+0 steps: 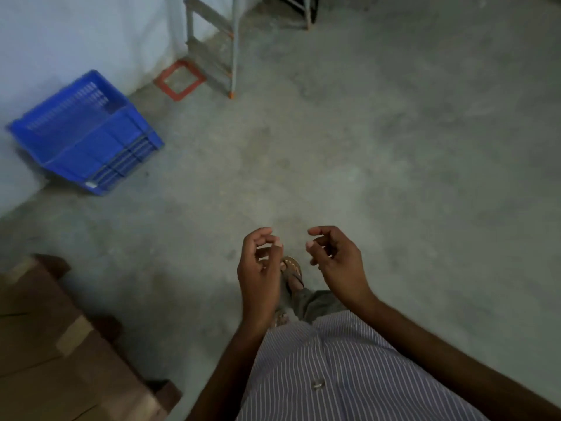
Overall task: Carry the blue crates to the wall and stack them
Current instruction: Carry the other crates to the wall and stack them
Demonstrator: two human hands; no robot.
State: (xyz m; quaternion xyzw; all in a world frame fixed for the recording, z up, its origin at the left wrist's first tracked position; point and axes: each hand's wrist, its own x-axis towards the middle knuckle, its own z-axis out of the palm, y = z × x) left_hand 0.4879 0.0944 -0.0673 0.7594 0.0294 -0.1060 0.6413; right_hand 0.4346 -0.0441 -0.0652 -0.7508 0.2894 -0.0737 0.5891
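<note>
A blue slotted crate rests on the concrete floor against the pale wall at the upper left; ribbed layers along its lower side suggest nested crates, though I cannot tell how many. Both hands hang in front of my striped shirt, low in the middle of the view and far from the crate. My left hand holds nothing, its fingers loosely curled and apart. My right hand is likewise empty, with fingers half bent.
Brown cardboard boxes sit at the lower left. A metal stepladder stands near the wall corner, beside a red square frame on the floor. Bare concrete floor spreads to the right. My sandalled foot shows between the hands.
</note>
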